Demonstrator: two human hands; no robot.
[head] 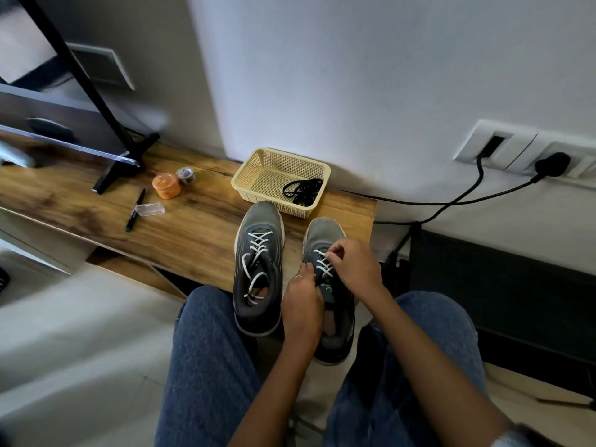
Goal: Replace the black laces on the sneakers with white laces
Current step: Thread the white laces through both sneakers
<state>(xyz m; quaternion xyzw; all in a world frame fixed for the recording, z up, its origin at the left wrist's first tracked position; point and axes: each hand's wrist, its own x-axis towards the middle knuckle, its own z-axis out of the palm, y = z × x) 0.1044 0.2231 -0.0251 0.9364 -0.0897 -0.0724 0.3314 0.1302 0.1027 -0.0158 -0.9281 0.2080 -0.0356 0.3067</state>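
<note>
Lying at left centre of the table [200,227]: pen [135,210], clear case [150,209], orange tub [166,185], small tin [185,175]. Not touching the work; no trouble expected there.

Standing just left of centre: left sneaker [258,269], white lace [256,253] already crossing up the eyelets, upper ends hanging loose over the opening, not tied. Likely working slack again if knocked.

Sitting above it, upper centre: mesh basket [280,182], black laces [303,190] bundled in its right corner, toe of left sneaker touching its front wall.

Pressing at lower centre: left hand [301,304], fingers curling against the inner side of the right sneaker [329,285]; whether pinching a lace end, cannot tell. Gripping just right of that: right hand [351,262], fingertips pinching a crossing of the second white lace [324,264].

Risks, judging from here: pulling one crossing too hard, leaving uneven ends; heels overhanging the table edge toward the knees, so a sharp tug possibly tipping the right sneaker off; skipping an eyelet under the covering fingers.
</note>
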